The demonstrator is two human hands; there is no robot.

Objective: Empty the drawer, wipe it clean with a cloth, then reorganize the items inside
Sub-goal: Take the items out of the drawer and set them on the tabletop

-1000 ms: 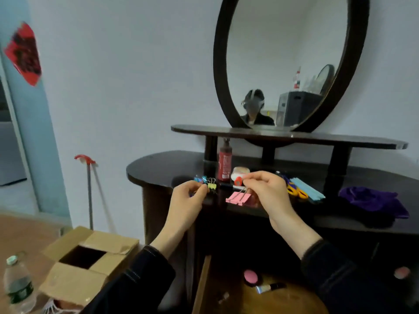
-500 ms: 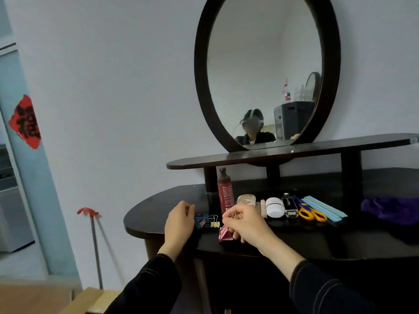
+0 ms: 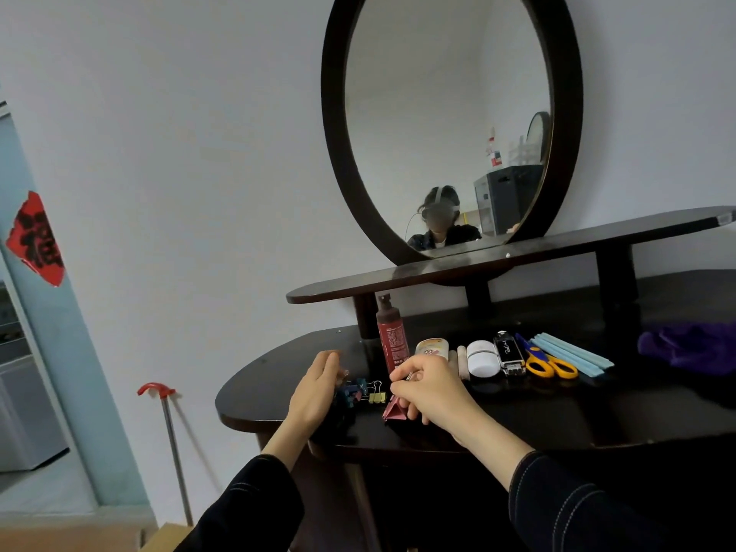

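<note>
Right hand (image 3: 428, 390) pinches the wire handle of a pink clip (image 3: 393, 410) resting on the tabletop (image 3: 557, 416) close to its front edge; left hand (image 3: 316, 388) lies loosely curled, gripping nothing visible, against a cluster of small clips (image 3: 364, 392). Behind, a row runs rightward: red bottle (image 3: 392, 336), white case (image 3: 482, 358), scissors (image 3: 545, 362), blue sticks (image 3: 573, 354), then a purple cloth (image 3: 689, 346). Bare tabletop lies open right of the right hand, before that row.

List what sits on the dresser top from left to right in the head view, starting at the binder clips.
Blue binder clips → yellow binder clip → pink binder clip → white case → black lighter → yellow-handled scissors → blue sticks → purple cloth.
</note>
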